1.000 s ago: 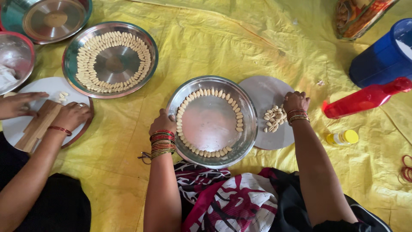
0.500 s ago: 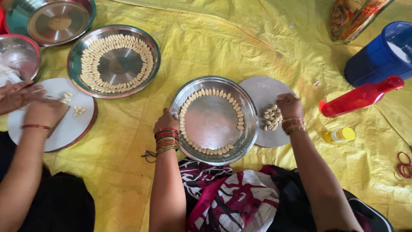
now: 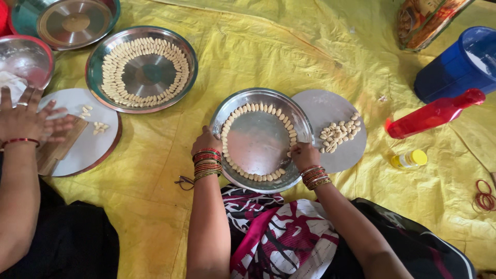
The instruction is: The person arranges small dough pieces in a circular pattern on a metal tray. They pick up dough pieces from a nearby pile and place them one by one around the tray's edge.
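My left hand [image 3: 205, 140] is curled over the left rim of the steel plate [image 3: 258, 144] in front of me, fingers closed on its edge, bangles stacked at the wrist. My right hand [image 3: 304, 155] is at the plate's right rim with the fingertips pinched together just inside the edge; whether a dough piece sits between them I cannot tell. A ring of small pale dough pieces [image 3: 248, 109] runs along the inside of the rim, with a gap on the right where my fingers are. Just beside the plate, its left edge tucked under the plate's rim, lies a round grey board [image 3: 330, 111] carrying a loose heap of the same pieces [image 3: 338, 133]. All of this rests on the yellow cloth [image 3: 289, 51], near the middle of it. Toward the cloth's right edge lie a red bottle [image 3: 434, 113] on its side, a small yellow-capped bottle [image 3: 411, 159], and a blue bucket [image 3: 460, 64] near the top right corner. Toward the top left sits a second steel plate [image 3: 141, 68] with its pieces laid in two rings. At the left edge another person's hands [image 3: 28, 121] are pressed together over a wooden board [image 3: 59, 147] on a white round plate [image 3: 98, 147].
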